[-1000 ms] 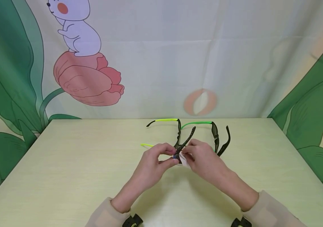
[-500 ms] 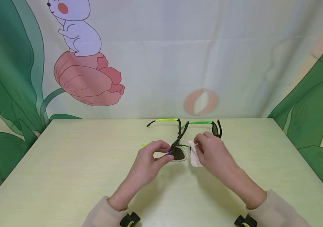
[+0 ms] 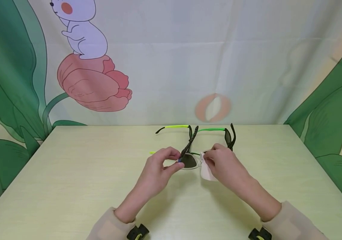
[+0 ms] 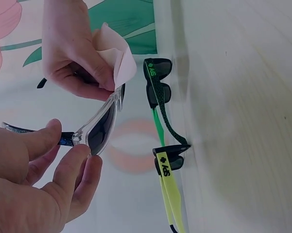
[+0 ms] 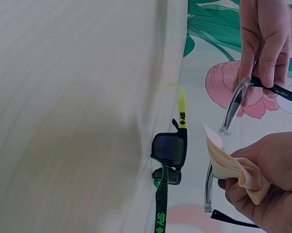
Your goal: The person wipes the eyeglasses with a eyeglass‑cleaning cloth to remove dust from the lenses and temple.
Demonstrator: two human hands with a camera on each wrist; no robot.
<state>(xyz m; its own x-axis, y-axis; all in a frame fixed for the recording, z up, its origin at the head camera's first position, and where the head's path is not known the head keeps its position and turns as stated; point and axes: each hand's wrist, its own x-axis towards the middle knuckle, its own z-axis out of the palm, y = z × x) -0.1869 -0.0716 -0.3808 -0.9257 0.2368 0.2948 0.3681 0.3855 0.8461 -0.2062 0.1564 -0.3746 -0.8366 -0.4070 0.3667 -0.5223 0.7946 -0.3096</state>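
Note:
A pair of sunglasses [image 3: 190, 161] with a clear frame, dark lenses and black speckled temples is held up above the table. My left hand [image 3: 162, 166] pinches it at the hinge corner, thumb and fingers on the frame, as the left wrist view shows close up. In my right hand [image 3: 226, 166] a pale pink cloth [image 5: 233, 167] is bunched and pinched over the other lens, fingers on both sides of it. That lens is mostly hidden by cloth and fingers. The left lens [image 4: 102, 128] shows bare.
Behind the hands stand two more pairs on the table [image 3: 69, 180]: black sunglasses with yellow temples [image 4: 169, 170] and black sunglasses with green temples [image 4: 158, 87]. A printed curtain [image 3: 165, 66] hangs along the table's back edge.
The clear-framed sunglasses have shifted left and turned to show the left lens. The right hand with the cloth has moved right, from the left part of the frame to the right lens.

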